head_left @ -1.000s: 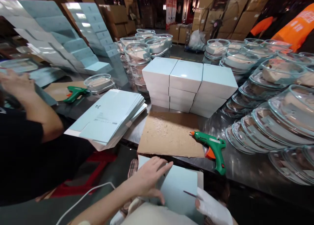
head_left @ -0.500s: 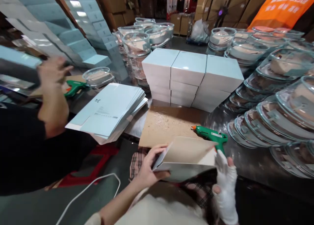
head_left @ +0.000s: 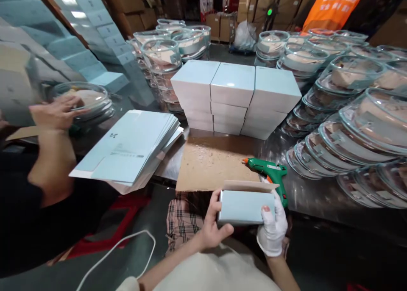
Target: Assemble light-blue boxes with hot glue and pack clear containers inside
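Now the pale blue box (head_left: 246, 206) has swung round from tilted to face up, its long axis running side to side between both hands; bare left hand (head_left: 212, 224) clasps its left end, gloved right hand (head_left: 272, 228) its right, green glue gun (head_left: 269, 175) just beyond the right hand

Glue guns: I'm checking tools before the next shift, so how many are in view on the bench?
1. The green glue gun lies on the table beside the cardboard sheet, just above the right hand. Another may be hidden behind the co-worker's hand.
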Demonstrator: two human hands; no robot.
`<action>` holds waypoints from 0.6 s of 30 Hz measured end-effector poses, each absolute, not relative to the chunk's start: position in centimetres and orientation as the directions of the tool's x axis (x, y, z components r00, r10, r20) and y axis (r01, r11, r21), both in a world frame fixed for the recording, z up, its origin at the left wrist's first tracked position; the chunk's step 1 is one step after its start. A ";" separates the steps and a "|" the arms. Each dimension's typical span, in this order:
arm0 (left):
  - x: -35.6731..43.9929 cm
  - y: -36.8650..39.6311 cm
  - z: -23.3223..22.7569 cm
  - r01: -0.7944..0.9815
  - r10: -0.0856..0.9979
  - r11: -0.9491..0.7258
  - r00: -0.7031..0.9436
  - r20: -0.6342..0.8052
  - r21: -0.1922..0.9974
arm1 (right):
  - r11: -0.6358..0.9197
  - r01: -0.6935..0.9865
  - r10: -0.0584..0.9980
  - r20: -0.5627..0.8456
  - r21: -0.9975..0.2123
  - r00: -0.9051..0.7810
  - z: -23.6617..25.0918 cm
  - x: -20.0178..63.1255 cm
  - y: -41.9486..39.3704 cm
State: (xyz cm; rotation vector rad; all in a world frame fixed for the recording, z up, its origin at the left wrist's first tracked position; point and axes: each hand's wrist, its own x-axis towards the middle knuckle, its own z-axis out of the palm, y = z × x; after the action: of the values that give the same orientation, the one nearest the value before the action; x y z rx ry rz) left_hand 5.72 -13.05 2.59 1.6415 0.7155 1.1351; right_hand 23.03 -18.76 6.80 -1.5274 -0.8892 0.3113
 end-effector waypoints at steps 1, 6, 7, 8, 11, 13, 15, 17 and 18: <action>5.7 -13.0 2.7 -0.041 0.839 -0.384 0.402 0.367 0.922 | 0.101 0.313 0.644 0.301 -0.944 0.703 7.1 22.7 -18.5; 3.4 -11.3 4.3 0.051 0.720 -0.555 0.530 0.449 0.830 | 0.010 0.213 0.681 0.163 -0.977 0.714 8.5 24.8 -18.6; 2.6 -10.9 4.6 0.076 0.731 -0.557 0.516 0.445 0.827 | -0.061 0.261 0.689 0.149 -0.963 0.709 8.8 26.3 -18.7; 1.9 -10.6 4.8 0.097 0.756 -0.546 0.486 0.439 0.832 | -0.156 0.343 0.683 0.150 -0.926 0.715 9.1 28.0 -18.7; 0.4 -9.9 4.8 0.131 0.829 -0.484 0.385 0.405 0.865 | -0.524 0.553 0.677 0.078 -0.648 0.732 9.9 33.5 -17.8; 0.3 -9.7 4.4 0.141 0.852 -0.454 0.357 0.383 0.880 | -0.622 0.574 0.721 -0.104 -0.532 0.685 10.2 36.4 -16.4; 0.6 -9.7 3.8 0.143 0.865 -0.434 0.344 0.366 0.890 | -0.598 0.570 0.772 -0.212 -0.564 0.599 10.3 38.1 -14.9; 1.2 -9.7 3.2 0.126 0.875 -0.414 0.328 0.356 0.902 | -0.503 0.563 0.826 -0.174 -0.656 0.536 10.6 38.7 -13.8; 1.4 -9.7 2.9 0.114 0.880 -0.405 0.316 0.353 0.907 | -0.436 0.561 0.850 -0.117 -0.703 0.514 10.8 38.8 -13.5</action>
State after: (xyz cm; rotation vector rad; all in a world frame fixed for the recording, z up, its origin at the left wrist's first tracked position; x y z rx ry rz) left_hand 1.37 -9.68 2.93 1.7556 0.8957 1.1662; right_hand 38.78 -13.51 10.84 -2.1538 -1.1458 0.6216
